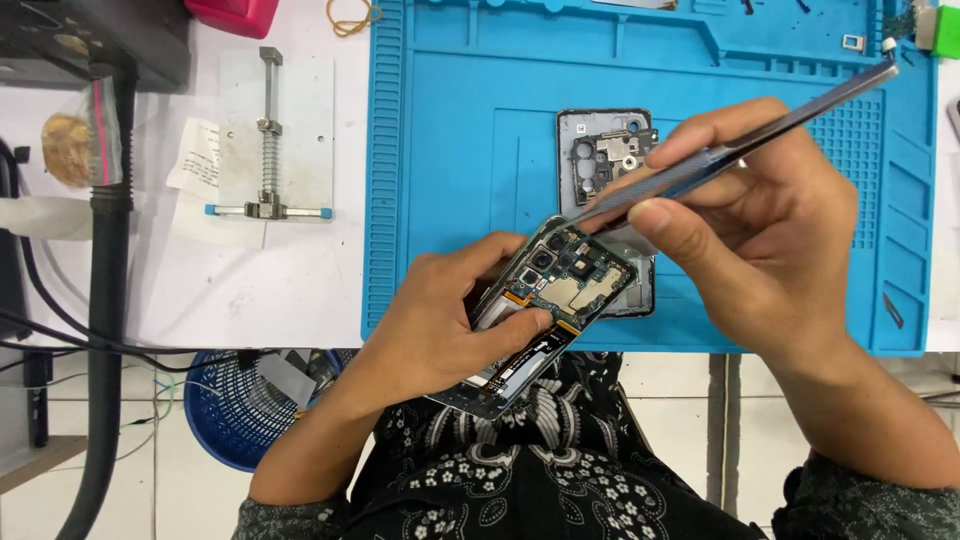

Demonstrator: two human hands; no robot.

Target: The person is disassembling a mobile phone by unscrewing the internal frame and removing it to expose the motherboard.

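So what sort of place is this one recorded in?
Most likely a phone repair bench: a blue repair mat covers the white table, the left hand holds an opened phone with its circuit board bare, and the right hand works tweezers into it.

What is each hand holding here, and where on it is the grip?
The left hand grips the opened phone around its lower body, thumb on the battery area. The right hand pinches the tweezers at mid-shaft.
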